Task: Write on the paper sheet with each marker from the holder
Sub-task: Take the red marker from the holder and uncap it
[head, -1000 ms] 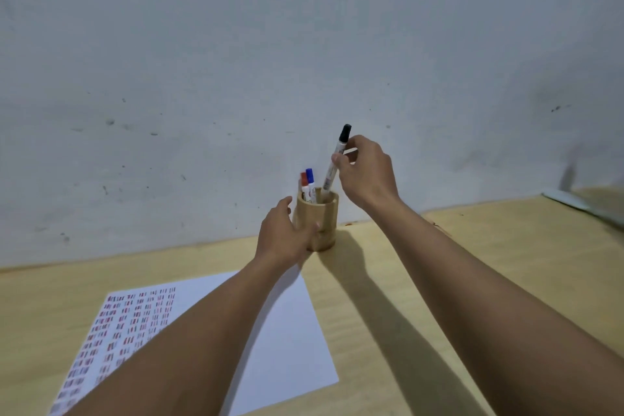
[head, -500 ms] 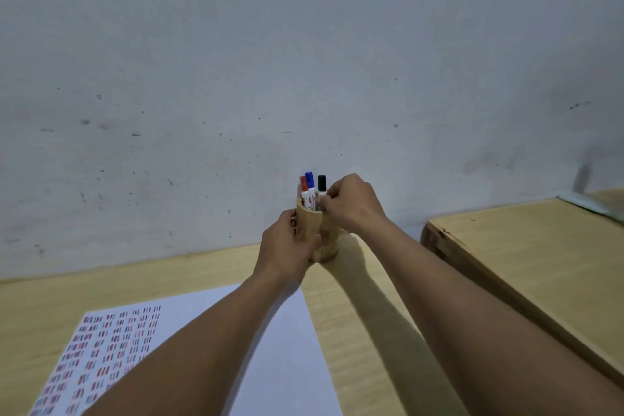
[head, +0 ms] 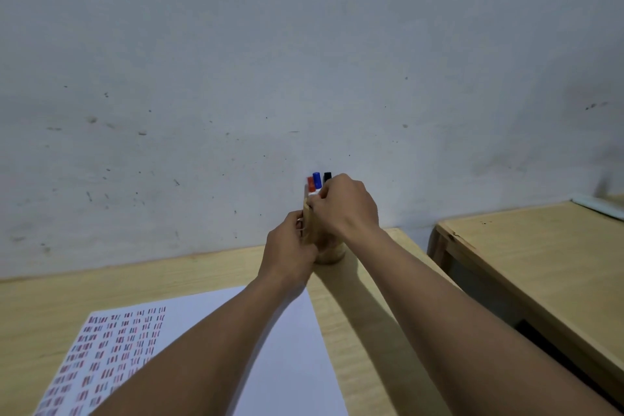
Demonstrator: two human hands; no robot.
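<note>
Both your arms reached forward; left hand (head: 292, 248) gripped the holder (head: 332, 255), right hand (head: 347, 206) curled over its markers (head: 317, 181), grip unclear.

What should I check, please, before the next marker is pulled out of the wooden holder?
1. Holder steadied by left hand: ok.
2. Right hand at the marker tops: ok.
3. Red, blue and black caps all standing in the holder: ok.
4. Which marker the right fingers pinch: cannot tell, the hand hides it.
5. Paper sheet has bare space beside the marks: ok.
6. Caps firmly closed: cannot tell.
</note>
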